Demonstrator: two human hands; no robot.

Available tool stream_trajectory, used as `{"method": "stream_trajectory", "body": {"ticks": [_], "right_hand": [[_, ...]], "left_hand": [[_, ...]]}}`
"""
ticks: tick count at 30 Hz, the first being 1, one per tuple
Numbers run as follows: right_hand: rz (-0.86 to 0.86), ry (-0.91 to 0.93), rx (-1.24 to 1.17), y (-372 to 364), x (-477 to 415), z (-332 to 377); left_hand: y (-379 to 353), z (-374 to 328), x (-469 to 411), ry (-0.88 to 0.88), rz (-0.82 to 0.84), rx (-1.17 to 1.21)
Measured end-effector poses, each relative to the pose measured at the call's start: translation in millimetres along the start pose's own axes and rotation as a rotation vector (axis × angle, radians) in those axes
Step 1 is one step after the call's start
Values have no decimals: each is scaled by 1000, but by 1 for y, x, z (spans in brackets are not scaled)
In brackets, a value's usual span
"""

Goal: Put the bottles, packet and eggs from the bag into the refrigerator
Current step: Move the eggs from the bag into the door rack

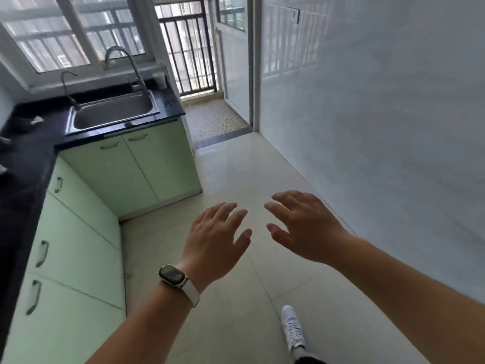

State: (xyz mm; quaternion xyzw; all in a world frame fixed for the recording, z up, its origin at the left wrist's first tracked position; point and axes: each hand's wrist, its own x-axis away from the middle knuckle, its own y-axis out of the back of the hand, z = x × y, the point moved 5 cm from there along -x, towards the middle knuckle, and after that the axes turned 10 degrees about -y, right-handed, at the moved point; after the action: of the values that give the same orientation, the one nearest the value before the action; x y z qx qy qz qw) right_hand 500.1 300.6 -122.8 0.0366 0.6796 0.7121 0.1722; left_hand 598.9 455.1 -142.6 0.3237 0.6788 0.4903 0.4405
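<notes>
My left hand [215, 237] is stretched out in front of me over the pale tiled floor, fingers spread and holding nothing; a watch sits on its wrist. My right hand [304, 227] hovers beside it, a short gap apart, fingers also spread and empty. No bag, bottles, packet, eggs or refrigerator show in this view.
A black L-shaped counter [31, 164] with green cabinets [78, 232] runs along the left. A steel sink [112, 111] with a tall tap sits at its far end under a window. A white tiled wall [380, 114] lines the right. A barred balcony doorway [189, 48] lies ahead. My white shoe [292, 327] is on the floor.
</notes>
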Motion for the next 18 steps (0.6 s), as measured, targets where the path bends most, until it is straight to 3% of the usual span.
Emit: {"method": "stream_trajectory", "body": {"ticks": [12, 18], "right_hand": [[68, 327, -95, -37, -167, -24], [81, 531, -147, -44, -229, 2]], "left_hand": [[-6, 72, -80, 325, -35, -107], [7, 102, -84, 508, -41, -224]]}}
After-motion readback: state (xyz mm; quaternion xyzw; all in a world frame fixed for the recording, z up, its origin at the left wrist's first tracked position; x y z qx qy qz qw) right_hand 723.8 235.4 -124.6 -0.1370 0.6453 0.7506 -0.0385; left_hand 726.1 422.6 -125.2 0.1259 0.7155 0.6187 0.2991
